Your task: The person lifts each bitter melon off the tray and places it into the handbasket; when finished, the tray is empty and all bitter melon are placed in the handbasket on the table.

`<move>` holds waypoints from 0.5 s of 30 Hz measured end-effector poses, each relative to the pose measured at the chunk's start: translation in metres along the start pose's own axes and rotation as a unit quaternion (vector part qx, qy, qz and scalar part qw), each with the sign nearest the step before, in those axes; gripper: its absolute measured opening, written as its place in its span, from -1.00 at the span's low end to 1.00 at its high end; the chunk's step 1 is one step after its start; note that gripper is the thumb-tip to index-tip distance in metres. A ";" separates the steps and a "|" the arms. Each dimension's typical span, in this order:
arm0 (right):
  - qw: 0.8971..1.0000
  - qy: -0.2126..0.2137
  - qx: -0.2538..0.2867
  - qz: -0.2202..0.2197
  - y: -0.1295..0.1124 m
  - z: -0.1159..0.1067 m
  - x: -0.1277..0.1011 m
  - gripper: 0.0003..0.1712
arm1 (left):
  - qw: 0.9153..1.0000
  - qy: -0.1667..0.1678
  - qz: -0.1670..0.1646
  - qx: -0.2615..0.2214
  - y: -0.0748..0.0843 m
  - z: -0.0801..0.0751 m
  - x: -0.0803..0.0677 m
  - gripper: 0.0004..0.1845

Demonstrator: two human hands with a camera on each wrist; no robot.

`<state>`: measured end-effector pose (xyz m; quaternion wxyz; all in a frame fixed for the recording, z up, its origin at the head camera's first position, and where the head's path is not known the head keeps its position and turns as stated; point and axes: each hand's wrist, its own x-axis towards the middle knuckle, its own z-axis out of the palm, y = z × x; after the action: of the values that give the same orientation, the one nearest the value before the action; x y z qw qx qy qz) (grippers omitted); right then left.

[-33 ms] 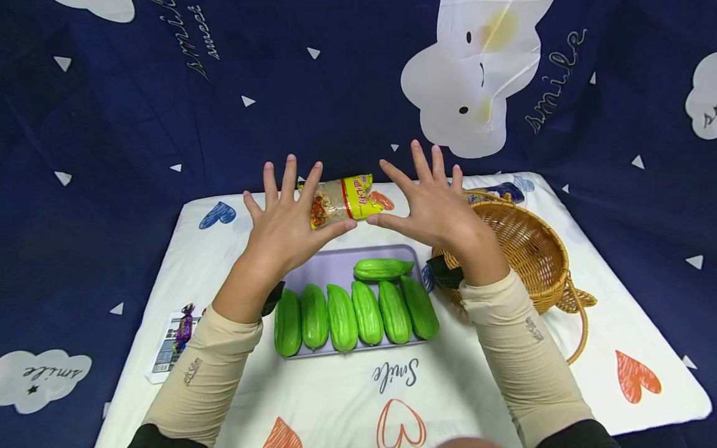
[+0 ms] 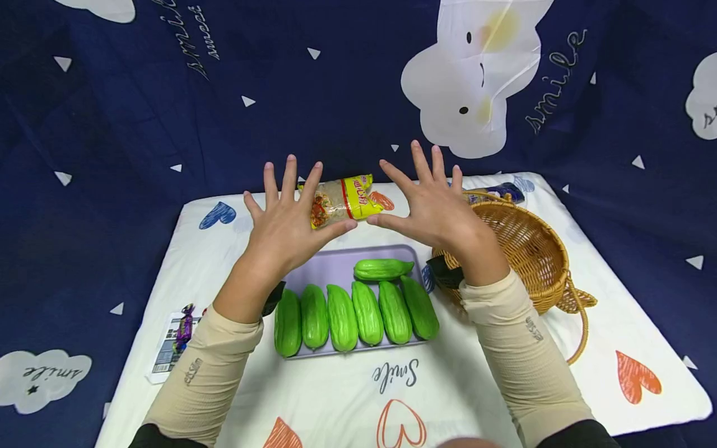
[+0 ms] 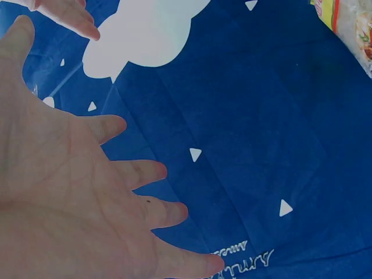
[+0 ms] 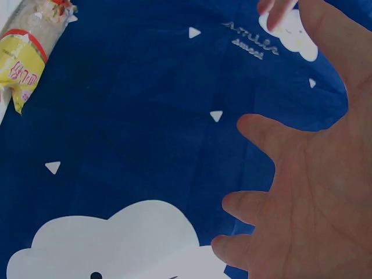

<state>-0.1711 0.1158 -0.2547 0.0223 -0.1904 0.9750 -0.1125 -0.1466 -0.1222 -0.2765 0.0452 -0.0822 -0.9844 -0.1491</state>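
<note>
Tablecloth (image 2: 347, 398) carries your tray (image 2: 330, 264) of green gourds (image 2: 342, 317), wicker basket (image 2: 532, 249) to its right. Noodle packet (image 2: 342, 199) lies beyond the tray, long axis crosswise, just past your thumbs, between both hands, about equally near. Left hand (image 2: 282, 224) and right hand (image 2: 434, 208) hover, fingers spread, holding nothing. Nothing differs from the earlier frame.

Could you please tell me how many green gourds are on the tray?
7: six gourds stand side by side along the near edge of the tray, and one lies crosswise behind them. None seems hidden.
</note>
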 end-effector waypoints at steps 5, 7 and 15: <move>1.000 0.008 0.007 -0.002 -0.001 0.000 -0.004 0.05 | 1.000 0.002 0.000 -0.002 0.001 -0.002 -0.003 0.13; 1.000 0.012 0.011 -0.005 -0.001 0.001 -0.006 0.03 | 1.000 0.002 -0.002 -0.004 0.000 -0.003 -0.006 0.12; 0.996 0.042 0.074 -0.015 0.003 0.025 -0.029 -0.15 | 0.994 0.039 -0.070 -0.074 -0.040 0.014 -0.038 -0.17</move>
<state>-0.1430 0.1247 -0.2800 -0.0067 -0.1974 0.9612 -0.1925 -0.1169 -0.1612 -0.3055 0.0671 -0.0099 -0.9715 -0.2271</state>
